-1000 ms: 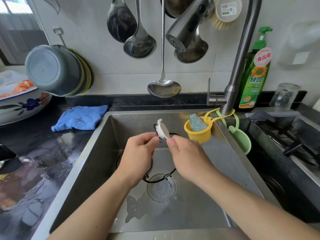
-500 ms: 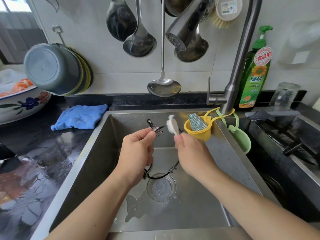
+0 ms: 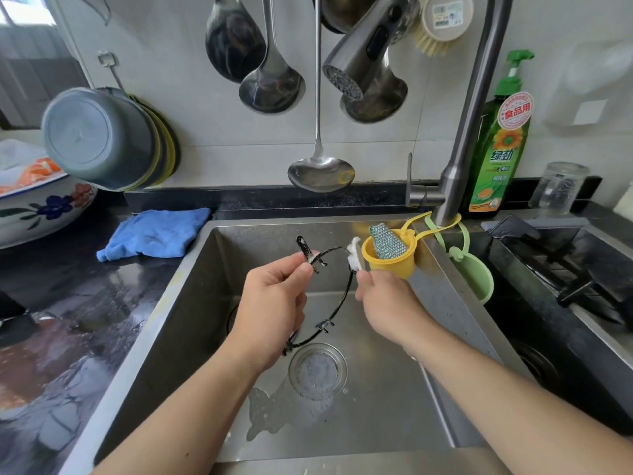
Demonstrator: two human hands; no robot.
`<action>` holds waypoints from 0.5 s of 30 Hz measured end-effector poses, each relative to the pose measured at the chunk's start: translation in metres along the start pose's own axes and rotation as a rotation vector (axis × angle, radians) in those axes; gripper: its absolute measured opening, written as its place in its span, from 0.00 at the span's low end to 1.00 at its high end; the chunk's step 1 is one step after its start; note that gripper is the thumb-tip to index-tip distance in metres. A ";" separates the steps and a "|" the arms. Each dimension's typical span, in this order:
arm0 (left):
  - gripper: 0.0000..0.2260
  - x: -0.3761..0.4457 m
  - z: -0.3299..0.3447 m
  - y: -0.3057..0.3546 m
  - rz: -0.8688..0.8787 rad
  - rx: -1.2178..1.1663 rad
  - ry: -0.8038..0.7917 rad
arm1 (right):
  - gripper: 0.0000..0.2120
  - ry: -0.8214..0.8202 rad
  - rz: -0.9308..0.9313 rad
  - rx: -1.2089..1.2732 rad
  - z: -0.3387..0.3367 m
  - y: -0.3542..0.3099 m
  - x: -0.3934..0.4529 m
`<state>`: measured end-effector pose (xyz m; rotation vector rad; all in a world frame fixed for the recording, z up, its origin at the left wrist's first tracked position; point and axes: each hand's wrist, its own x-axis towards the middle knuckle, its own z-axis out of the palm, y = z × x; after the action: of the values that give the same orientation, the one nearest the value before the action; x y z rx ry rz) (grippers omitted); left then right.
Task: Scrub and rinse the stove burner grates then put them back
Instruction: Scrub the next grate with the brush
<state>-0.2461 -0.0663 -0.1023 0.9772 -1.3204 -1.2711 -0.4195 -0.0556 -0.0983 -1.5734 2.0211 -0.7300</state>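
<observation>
Above the stainless steel sink (image 3: 191,286), your left hand (image 3: 274,303) grips a thin black wire ring grate (image 3: 337,303) while your right hand (image 3: 387,303) pinches a white soapy scrub pad (image 3: 354,258) against it.

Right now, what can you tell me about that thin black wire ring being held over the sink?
The thin black ring-shaped burner grate looks like dark metal wire with small prongs along its rim. It is held tilted above the steel sink, near the drain. The left hand pinches its upper prong, which carries white foam. The right hand presses a white soapy scrub pad against its far rim.
</observation>
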 end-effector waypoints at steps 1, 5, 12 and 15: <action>0.13 0.000 0.000 0.000 -0.006 0.000 0.001 | 0.21 -0.004 -0.001 -0.010 -0.001 0.001 0.000; 0.12 0.002 -0.003 0.001 -0.015 -0.006 0.011 | 0.19 0.038 -0.300 0.004 0.007 -0.013 -0.017; 0.10 0.003 -0.003 0.001 0.015 0.016 0.001 | 0.20 0.107 -0.201 -0.093 0.000 -0.003 -0.003; 0.11 0.004 -0.006 -0.001 0.015 0.024 0.014 | 0.20 0.096 -0.198 -0.090 0.002 -0.004 -0.006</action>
<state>-0.2409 -0.0716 -0.1028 0.9892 -1.3326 -1.2377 -0.4141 -0.0513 -0.0964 -1.8430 2.0099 -0.8118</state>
